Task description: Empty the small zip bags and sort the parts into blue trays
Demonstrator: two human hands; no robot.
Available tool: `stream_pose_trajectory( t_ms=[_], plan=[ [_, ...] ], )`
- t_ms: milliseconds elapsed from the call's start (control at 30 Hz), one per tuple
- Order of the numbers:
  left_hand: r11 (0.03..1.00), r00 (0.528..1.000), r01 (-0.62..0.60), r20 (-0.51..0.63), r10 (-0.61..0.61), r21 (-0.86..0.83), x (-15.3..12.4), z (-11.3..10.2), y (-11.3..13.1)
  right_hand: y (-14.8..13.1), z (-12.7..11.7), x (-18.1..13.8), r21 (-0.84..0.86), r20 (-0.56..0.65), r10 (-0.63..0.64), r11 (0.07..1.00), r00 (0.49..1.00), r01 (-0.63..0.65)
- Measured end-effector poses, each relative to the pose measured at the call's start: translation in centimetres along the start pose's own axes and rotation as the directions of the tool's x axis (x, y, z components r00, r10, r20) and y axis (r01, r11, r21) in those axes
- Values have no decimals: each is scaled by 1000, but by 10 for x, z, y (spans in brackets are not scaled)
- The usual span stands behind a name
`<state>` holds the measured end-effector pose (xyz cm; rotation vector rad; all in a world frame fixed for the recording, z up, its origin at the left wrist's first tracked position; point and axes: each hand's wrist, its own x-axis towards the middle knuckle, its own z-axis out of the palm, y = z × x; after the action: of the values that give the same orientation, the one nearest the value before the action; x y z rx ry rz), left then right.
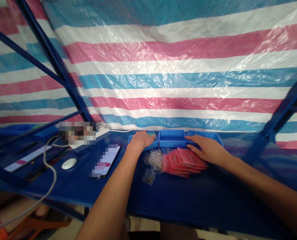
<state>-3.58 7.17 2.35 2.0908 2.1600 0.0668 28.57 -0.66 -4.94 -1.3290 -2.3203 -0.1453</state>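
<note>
We've got a striped plastic sheet behind a blue worktop. Three blue bins sit in a row at the back edge. Fanned pile of red packets lies just in front of the middle and right bins. Our right hand is spread wide, thumb apart, fingertips at the right bin, palm side by the packets. Our left hand is over the left bin, fingers curled; we can't tell if it grips. Phone lies left of our left forearm. Clear bags lie left of the red packets. White oval gadget is further left. Green bit shows at our left fingertips.
</note>
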Motion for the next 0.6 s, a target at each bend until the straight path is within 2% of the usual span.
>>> stream_pose_trajectory(
  t_ms=[133, 267, 600],
  plan=[
    [995, 995, -98, 31, 98, 8, 8, 2, -10, -1, 0, 0, -4, -2, 8, 1000, 1000, -8],
    [989, 988, -147, 39, 147, 16, 14, 4, -17, -1, 0, 0, -8, 8, 13, 1000, 1000, -13],
    [994, 993, -105, 58, 103, 19, 27, -17, -12, -3, -1, 1, -11, 10, 22, 1000, 1000, -21]
  ],
)
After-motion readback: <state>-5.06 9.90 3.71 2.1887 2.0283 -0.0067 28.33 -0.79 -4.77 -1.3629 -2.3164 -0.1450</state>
